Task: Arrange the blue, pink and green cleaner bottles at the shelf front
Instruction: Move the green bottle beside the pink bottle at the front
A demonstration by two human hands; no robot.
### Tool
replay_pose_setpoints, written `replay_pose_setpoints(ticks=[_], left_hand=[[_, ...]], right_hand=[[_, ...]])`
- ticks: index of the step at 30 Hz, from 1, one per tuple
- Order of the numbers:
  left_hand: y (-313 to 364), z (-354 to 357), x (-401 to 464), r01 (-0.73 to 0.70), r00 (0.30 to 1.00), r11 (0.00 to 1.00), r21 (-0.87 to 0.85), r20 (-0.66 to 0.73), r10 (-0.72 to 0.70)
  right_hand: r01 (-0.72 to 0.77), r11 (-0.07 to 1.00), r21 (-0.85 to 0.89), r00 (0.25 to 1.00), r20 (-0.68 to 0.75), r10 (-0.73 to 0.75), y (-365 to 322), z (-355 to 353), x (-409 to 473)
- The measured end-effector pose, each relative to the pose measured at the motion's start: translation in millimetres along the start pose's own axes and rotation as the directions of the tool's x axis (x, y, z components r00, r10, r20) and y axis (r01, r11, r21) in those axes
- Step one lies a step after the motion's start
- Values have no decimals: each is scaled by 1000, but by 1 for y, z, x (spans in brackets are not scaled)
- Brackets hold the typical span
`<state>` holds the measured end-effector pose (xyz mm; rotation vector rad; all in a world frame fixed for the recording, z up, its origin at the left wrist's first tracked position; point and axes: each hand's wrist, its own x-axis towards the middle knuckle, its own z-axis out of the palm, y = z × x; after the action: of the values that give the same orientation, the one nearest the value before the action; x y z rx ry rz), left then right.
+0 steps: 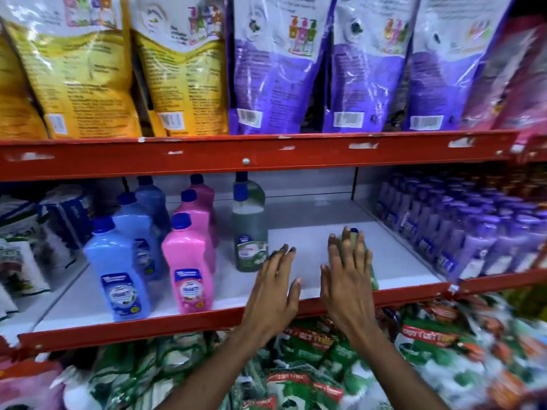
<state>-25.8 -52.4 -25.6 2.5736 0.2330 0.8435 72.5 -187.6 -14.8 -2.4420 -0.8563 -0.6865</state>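
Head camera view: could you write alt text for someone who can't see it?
Two bare hands reach over a red-edged white shelf; the right hand covers a green plastic bottle, the left hand is spread open. To the left stand rows of blue bottles and pink bottles, plus one upright green bottle.

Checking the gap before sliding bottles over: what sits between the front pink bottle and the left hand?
Only bare white shelf between front pink bottle and left hand, per head view.

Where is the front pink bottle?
In the head view, the front pink bottle stands near the shelf's red front edge, between the front blue bottle and green bottle.
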Motion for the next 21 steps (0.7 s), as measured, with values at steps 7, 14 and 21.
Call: replay_pose_setpoints(ticks=[7, 14, 21], left_hand=[[35, 72, 84, 549, 817, 763, -342, 413, -402], [49, 92, 111, 671, 730, 633, -386, 493, -474], [17, 37, 73, 548, 820, 509, -664, 307, -483]], right_hand=[[-344, 936, 75, 911, 269, 313, 67, 4, 21], [-598, 736, 316, 787, 402, 467, 87, 1, 43], [-438, 632, 639, 899, 301, 319, 28, 0, 33]])
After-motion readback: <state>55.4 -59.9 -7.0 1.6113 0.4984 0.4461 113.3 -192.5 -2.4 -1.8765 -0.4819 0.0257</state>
